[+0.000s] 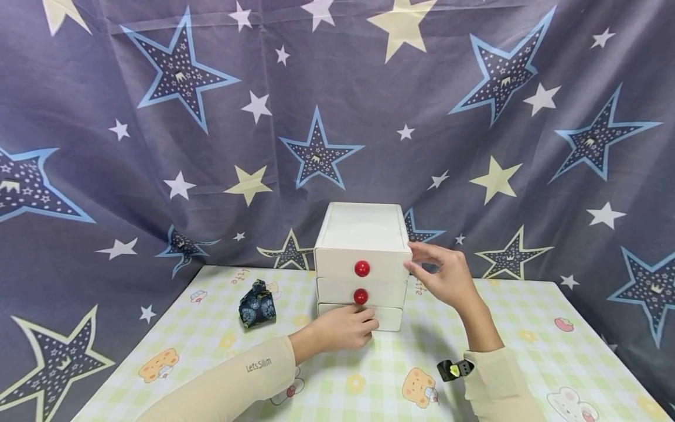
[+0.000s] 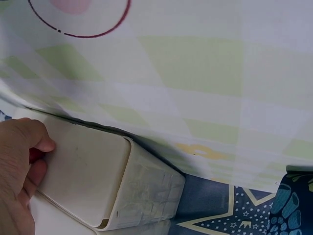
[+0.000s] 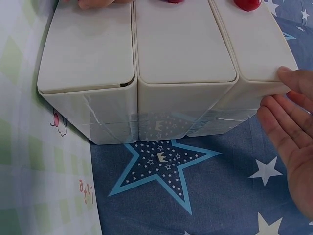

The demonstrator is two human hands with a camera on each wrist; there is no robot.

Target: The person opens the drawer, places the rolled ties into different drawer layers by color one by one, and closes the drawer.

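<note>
A small white plastic chest of three stacked drawers (image 1: 362, 258) stands upright near the middle of the table (image 1: 527, 310), towards its far edge, close in front of the backdrop. The top and middle drawers each show a round red knob (image 1: 361, 268); the bottom drawer's knob is almost wholly hidden in the head view by the left hand (image 1: 345, 328), which reaches to the front of that lowest drawer (image 1: 387, 317). In the left wrist view a sliver of red shows between the thumb and the curled fingers (image 2: 36, 171), so this hand is pinching the bottom knob, though most of the knob stays covered and the rest of the hand is cut off by the frame's edge. The right hand (image 1: 443, 272) lies against the chest's right side at the level of the top drawer, fingers straight and relaxed, their tips touching the corner (image 3: 286, 73); it grips nothing, and its palm is cropped at the right wrist view's edge. All three drawers look closed and flush. Left of the chest, apart from it, lies a small crumpled dark blue patterned cloth (image 1: 256, 305). A small black and yellow clip-like thing (image 1: 454, 369) sits at the right wrist, too small to make out. The table carries a pale green checked cover with cartoon animals; behind hangs a grey-blue curtain printed with stars (image 1: 184, 129).
</note>
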